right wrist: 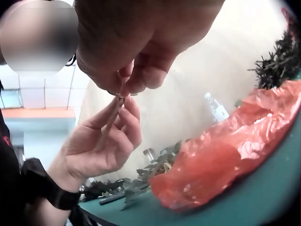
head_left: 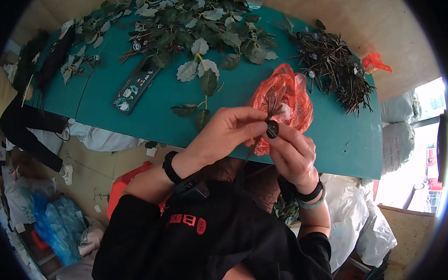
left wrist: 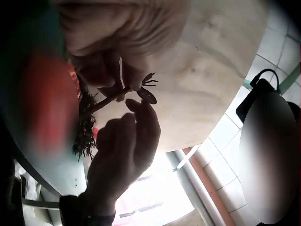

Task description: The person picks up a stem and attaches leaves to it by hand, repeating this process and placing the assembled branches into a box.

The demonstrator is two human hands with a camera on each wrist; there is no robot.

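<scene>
Stem [left wrist: 106, 100] pinched by left hand [head_left: 224, 132] and right hand [head_left: 292, 152] fingers above teal table [head_left: 161, 103], plywood wall [right wrist: 225, 61].

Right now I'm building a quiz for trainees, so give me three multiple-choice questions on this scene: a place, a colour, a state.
1. Where does the red bag lie? A on the teal table; B on the floor; C on a chair.
2. What colour is the disc on the stem? A white; B black; C yellow.
3. What is the left hand doing? A lying flat; B pinching the stem; C hanging idle.
Answers: 1 A, the head view shows it on the tabletop; 2 B, it shows dark in the head view; 3 B, its fingers close on the stem.
</scene>
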